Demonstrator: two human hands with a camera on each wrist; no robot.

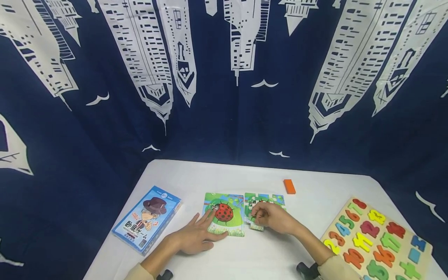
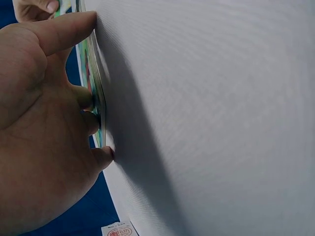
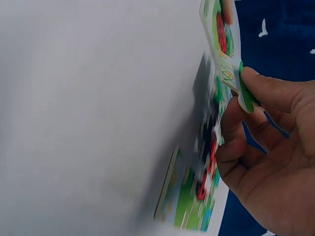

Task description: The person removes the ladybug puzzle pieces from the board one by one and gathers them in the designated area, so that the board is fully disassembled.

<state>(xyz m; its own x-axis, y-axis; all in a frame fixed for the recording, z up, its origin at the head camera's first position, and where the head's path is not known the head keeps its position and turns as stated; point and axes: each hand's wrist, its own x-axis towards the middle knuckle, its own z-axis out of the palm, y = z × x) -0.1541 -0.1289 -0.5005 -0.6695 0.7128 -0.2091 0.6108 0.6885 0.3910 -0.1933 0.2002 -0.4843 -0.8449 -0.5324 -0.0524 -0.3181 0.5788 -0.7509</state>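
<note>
A ladybug picture [image 1: 233,225] lies on the table in front of me. My left hand [image 1: 197,235] rests on its left part with the fingers spread and fairly straight; the thumb lies along the lower edge. To its right is a second ladybug picture [image 1: 279,199] of jigsaw pieces, with gaps between some of them. My right hand [image 1: 274,218] is over that one, and thumb and forefinger pinch a green-and-white puzzle piece [image 3: 247,98], seen in the right wrist view. In the head view the hand partly covers the pieces beneath.
A blue game box [image 1: 147,219] with a cartoon figure in a hat lies at the left. Behind the pictures is an orange block [image 1: 289,186]. A wooden number board [image 1: 378,241] with several coloured pieces sits at the right. A dark blue patterned cloth [image 1: 224,128] hangs behind the white table.
</note>
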